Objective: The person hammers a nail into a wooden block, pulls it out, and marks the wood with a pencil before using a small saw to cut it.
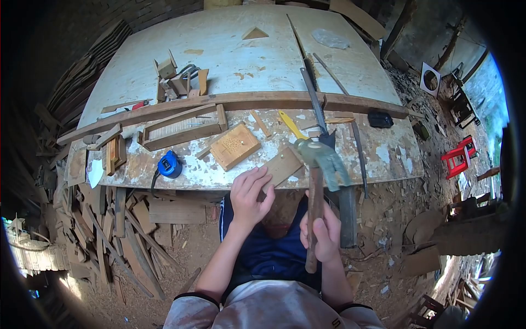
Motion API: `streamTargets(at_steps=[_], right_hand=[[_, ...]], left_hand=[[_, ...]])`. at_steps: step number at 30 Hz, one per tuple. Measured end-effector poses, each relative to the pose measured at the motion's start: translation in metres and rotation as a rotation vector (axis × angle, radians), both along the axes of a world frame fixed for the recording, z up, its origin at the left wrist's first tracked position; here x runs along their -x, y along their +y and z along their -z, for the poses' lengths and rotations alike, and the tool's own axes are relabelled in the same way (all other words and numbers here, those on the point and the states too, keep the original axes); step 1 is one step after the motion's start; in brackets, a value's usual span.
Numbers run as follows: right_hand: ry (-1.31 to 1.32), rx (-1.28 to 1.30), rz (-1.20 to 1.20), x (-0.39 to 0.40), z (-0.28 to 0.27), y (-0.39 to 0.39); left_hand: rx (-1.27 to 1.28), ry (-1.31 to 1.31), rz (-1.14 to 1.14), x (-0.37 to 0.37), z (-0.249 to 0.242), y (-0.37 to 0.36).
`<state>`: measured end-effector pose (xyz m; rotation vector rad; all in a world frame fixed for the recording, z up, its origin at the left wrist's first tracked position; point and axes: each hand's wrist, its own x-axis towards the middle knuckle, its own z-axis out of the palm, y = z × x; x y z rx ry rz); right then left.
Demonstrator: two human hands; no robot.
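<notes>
Gripping a hammer by its wooden handle, the right hand is closed around it, head raised over the workbench edge. Fingers of the left hand lie spread, pressing a small wooden board at that edge, beside a perforated wooden block.

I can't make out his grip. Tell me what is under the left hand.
The left hand lies on a flat wooden piece at the worktable's near edge. The piece's far end shows past the fingers; the part beneath the palm is covered.
</notes>
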<state>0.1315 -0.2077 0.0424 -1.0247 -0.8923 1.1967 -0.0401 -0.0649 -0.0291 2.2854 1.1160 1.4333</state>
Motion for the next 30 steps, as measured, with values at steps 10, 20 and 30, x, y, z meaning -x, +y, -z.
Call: streamTargets(at_steps=[10, 20, 30], right_hand=[[-0.002, 0.010, -0.007, 0.003, -0.005, 0.000], [-0.137, -0.056, -0.031, 0.010, 0.015, 0.004], [-0.105, 0.111, 0.021, 0.016, 0.011, 0.013]], left_hand=[[0.000, 0.001, 0.000, 0.001, 0.002, 0.001], [-0.029, 0.001, 0.002, 0.000, 0.003, 0.000], [-0.043, 0.001, -0.013, 0.000, 0.006, 0.000]])
